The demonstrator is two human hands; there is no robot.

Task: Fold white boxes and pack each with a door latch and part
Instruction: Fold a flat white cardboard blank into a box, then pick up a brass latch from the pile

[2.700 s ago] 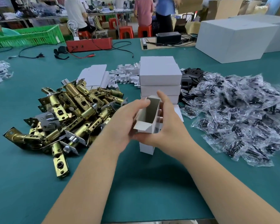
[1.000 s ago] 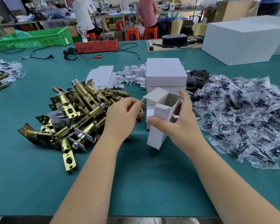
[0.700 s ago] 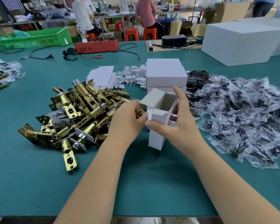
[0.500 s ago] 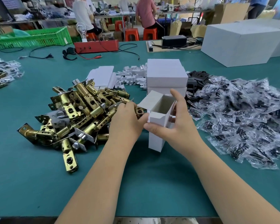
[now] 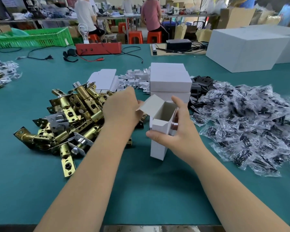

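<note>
A heap of brass door latches (image 5: 70,119) lies left on the green table (image 5: 141,190); the left hand (image 5: 122,111) reaches into it — grasp hidden, cannot tell; the right hand (image 5: 179,133) grips an upright, open-topped white box (image 5: 159,131); next, likely, a latch goes inside.

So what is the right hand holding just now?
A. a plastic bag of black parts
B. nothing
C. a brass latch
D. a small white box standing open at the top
D: the right hand grips the small white box, which stands upright on the green table with its top flap raised and its inside showing.
</note>
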